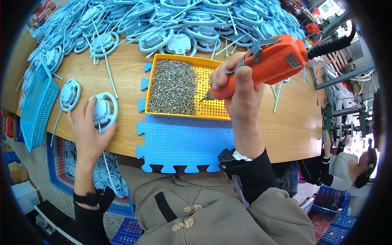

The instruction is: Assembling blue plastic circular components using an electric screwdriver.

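Note:
My right hand [243,90] is wrapped round an orange electric screwdriver [269,61] with a coiled black cord. Its tip points down and left, over the perforated part of a yellow tray [188,115]. Small metal screws [171,87] heap up in the tray's left half. On the left, my left hand [87,132] grips a light-blue plastic ring-shaped part [105,110] by its rim, fingers at one side and thumb at the other. A thin stem hangs from that part over the table edge. A similar ring part [70,94] lies just left of my fingers.
A large pile of light-blue ring parts [179,20] covers the back of the wooden table [286,130]. Under the tray lies a blue foam mat [185,141]. At the left edge leans a blue basket [38,106]. Below stands a crate of parts [108,173]. Another person [347,167] is at right.

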A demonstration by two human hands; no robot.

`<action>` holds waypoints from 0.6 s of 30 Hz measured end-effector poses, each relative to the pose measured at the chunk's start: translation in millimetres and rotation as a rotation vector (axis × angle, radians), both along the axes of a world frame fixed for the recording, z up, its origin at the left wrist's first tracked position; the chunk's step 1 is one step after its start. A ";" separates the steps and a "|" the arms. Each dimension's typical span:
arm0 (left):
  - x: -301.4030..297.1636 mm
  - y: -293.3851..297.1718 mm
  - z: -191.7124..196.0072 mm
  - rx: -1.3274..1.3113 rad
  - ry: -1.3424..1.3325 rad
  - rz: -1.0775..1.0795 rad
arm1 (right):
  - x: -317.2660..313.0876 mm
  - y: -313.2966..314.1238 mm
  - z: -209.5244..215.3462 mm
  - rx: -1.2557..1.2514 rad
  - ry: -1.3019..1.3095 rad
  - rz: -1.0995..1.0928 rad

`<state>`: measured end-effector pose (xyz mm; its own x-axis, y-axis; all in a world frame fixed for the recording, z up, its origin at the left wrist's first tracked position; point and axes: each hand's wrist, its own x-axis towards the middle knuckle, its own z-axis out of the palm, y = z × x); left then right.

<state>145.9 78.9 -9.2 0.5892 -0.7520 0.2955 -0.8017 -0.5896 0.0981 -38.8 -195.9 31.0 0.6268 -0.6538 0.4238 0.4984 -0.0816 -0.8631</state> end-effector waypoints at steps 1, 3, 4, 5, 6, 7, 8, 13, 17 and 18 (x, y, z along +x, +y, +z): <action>-15.2 0.5 7.7 -0.056 0.043 -0.032 | -0.3 0.1 1.3 -0.007 0.003 -0.003; -47.8 0.7 23.8 -0.073 0.095 -0.136 | -1.9 -2.2 1.8 -0.028 0.017 0.011; -62.8 -0.5 30.2 -0.089 0.144 -0.231 | -0.3 -1.6 2.2 -0.029 0.012 0.017; -77.6 -4.4 32.6 -0.084 0.179 -0.292 | 1.5 -0.3 2.1 -0.029 -0.006 0.003; -90.8 -9.8 31.7 -0.081 0.215 -0.353 | 2.6 1.6 2.3 -0.032 -0.021 -0.011; -99.7 -17.8 28.6 -0.086 0.213 -0.348 | 1.5 3.3 6.2 -0.036 -0.023 -0.006; -106.4 -29.6 23.8 -0.089 0.247 -0.425 | -4.0 3.3 14.4 -0.063 -0.029 -0.030; -119.5 -52.1 14.8 -0.111 0.327 -0.470 | -18.1 30.5 48.7 -0.119 -0.030 0.035; -117.5 -58.6 3.0 -0.235 0.358 -0.471 | -26.9 58.1 43.1 -0.073 0.064 0.176; -117.5 -59.4 0.3 -0.234 0.359 -0.468 | -26.2 62.4 40.5 -0.072 0.064 0.178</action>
<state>28.5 19.5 -8.9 0.3062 -0.8936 0.3283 -0.8628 -0.1147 0.4924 -65.0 -133.5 71.5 0.7572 -0.4996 0.4208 0.4547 -0.0593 -0.8887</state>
